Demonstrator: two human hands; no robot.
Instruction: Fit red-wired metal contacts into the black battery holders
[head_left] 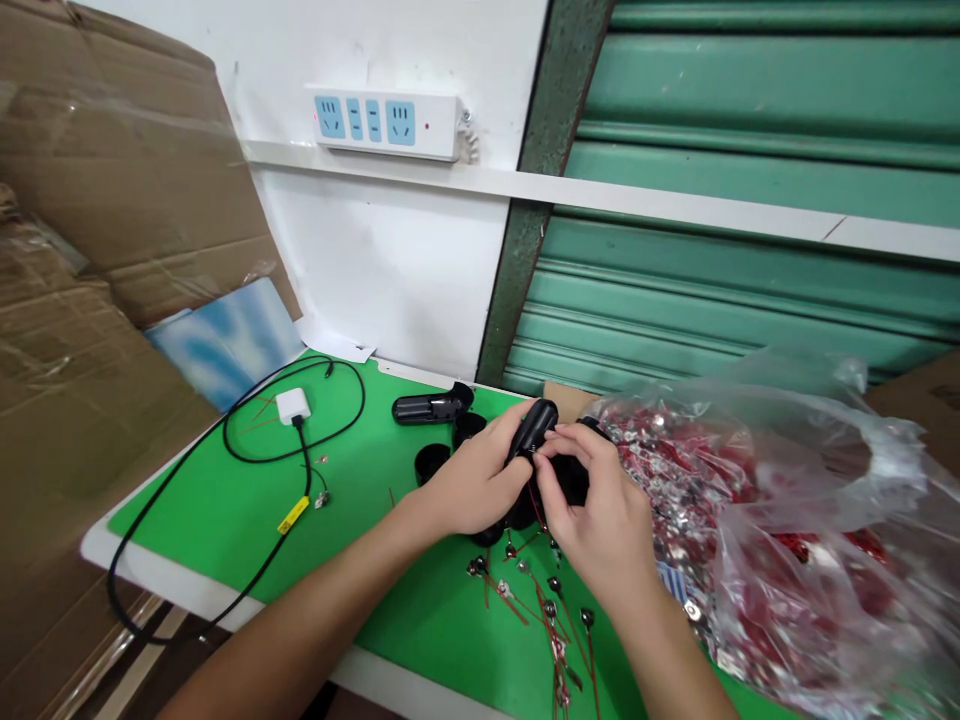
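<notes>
My left hand (480,475) is wrapped round a black plastic housing (534,425) with a rounded end, held tilted above the table. The fingertips of my right hand (600,490) are pinched together at the housing's side; what they pinch is too small and hidden to name. A thin red wire (537,508) hangs just below the fingers. Another black housing (431,405), angled in shape, lies behind my left hand. Round black cups (431,462) stand beside that hand, and more black parts are partly covered by my hands. Several small metal parts with red wires (551,608) lie scattered in front.
A clear plastic bag (810,540) full of metal parts and red wires fills the table's right side. A black cable (259,580) with a white adapter (292,405) loops on the left of the green tabletop (405,610). Cardboard boxes (127,170) stand left; a power strip (386,122) hangs behind.
</notes>
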